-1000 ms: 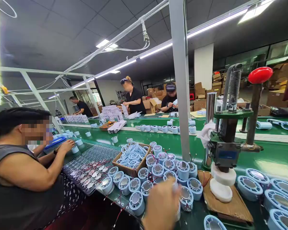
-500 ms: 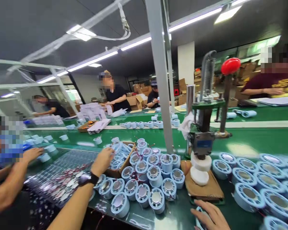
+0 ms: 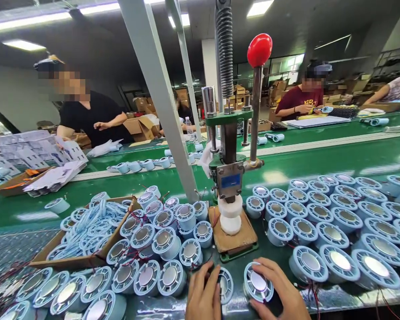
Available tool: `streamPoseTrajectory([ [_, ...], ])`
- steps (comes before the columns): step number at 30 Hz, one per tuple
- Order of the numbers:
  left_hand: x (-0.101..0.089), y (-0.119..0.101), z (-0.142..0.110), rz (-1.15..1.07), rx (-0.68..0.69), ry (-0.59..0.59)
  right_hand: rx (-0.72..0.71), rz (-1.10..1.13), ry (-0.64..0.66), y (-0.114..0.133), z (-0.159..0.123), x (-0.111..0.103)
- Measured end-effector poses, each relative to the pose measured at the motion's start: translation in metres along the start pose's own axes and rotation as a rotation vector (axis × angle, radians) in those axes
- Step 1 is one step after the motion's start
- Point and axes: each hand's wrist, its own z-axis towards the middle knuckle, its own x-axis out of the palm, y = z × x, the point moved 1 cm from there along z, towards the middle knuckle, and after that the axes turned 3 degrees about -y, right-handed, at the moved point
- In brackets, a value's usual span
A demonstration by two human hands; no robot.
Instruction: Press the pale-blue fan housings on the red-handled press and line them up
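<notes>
In front of the hand press, my left hand (image 3: pixel 202 295) curls its fingers against the left side of a light blue round part (image 3: pixel 226 285), partly hidden behind them. My right hand (image 3: pixel 282 291) grips a light blue round housing (image 3: pixel 258 282) between thumb and fingers, its silvery disc facing up. Just beyond both hands is the press (image 3: pixel 229 180), with a red-knobbed lever (image 3: pixel 260 51) and two white round pads (image 3: pixel 230 224) over a cardboard-covered base (image 3: pixel 235 244).
Similar housings with thin wires crowd the bench on the left (image 3: pixel 166 242) and right (image 3: pixel 333 235). A cardboard box (image 3: pixel 83 262) of light blue rings stands at left. Behind the grey post (image 3: pixel 160 84) runs a green conveyor (image 3: pixel 286 164), with several people working beyond it.
The view has swung right and closer to the press. My left hand has left the box of rings and come beside my right hand, which now grips a housing in plain sight.
</notes>
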Motion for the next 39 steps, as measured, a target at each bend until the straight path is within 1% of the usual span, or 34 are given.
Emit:
streamPoseTrajectory([
  [2, 0.000, 0.009, -0.002, 0.106, 0.072, 0.005, -0.057, -0.033, 0.043, 0.001, 0.002, -0.003],
  [4, -0.004, 0.015, -0.005, 0.179, 0.112, 0.034, -0.100, -0.060, 0.079, 0.002, 0.004, -0.006],
  [5, -0.006, 0.016, -0.006, 0.188, 0.109, 0.048, -0.106, -0.068, 0.087, 0.003, 0.005, -0.007],
  [8, -0.005, 0.014, -0.008, 0.154, 0.028, 0.067, -0.083, -0.088, 0.077, 0.007, 0.006, -0.005],
  [10, -0.004, 0.012, -0.007, 0.159, 0.001, 0.071, -0.078, -0.097, 0.074, 0.010, 0.005, -0.002],
  [14, -0.006, 0.015, -0.002, 0.238, 0.074, 0.099, -0.085, -0.102, 0.081, 0.010, 0.005, 0.000],
  [16, -0.012, 0.015, 0.002, 0.205, 0.133, 0.090, -0.084, -0.092, 0.070, 0.010, 0.005, 0.000],
  [17, -0.015, 0.014, 0.004, 0.156, 0.135, 0.069, -0.071, -0.086, 0.058, 0.011, 0.005, 0.001],
  [19, -0.022, 0.005, 0.010, 0.019, 0.067, 0.012, -0.029, -0.073, 0.032, 0.013, 0.006, 0.005],
  [21, -0.026, -0.011, 0.016, -0.107, -0.038, -0.005, -0.001, -0.063, 0.019, 0.016, 0.007, 0.012],
  [22, -0.026, -0.020, 0.018, -0.149, -0.071, 0.013, -0.008, -0.056, 0.015, 0.018, 0.008, 0.017],
  [24, -0.024, -0.038, 0.024, -0.193, -0.072, 0.084, -0.021, -0.041, 0.000, 0.022, 0.007, 0.026],
  [26, -0.020, -0.048, 0.027, -0.194, -0.078, 0.120, 0.016, -0.017, -0.029, 0.023, 0.005, 0.033],
  [29, -0.016, -0.049, 0.029, -0.204, -0.109, 0.100, 0.098, 0.054, -0.033, 0.021, 0.001, 0.039],
  [32, -0.017, -0.046, 0.030, -0.272, -0.133, 0.085, 0.118, 0.102, -0.020, 0.020, -0.002, 0.041],
  [34, -0.018, -0.045, 0.030, -0.326, -0.198, 0.098, 0.128, 0.101, -0.021, 0.019, -0.002, 0.041],
  [37, -0.016, -0.047, 0.027, -0.376, -0.334, 0.116, 0.092, 0.078, -0.019, 0.019, -0.001, 0.042],
  [39, -0.010, -0.046, 0.022, -0.428, -0.363, 0.107, 0.030, 0.045, 0.001, 0.016, -0.001, 0.039],
])
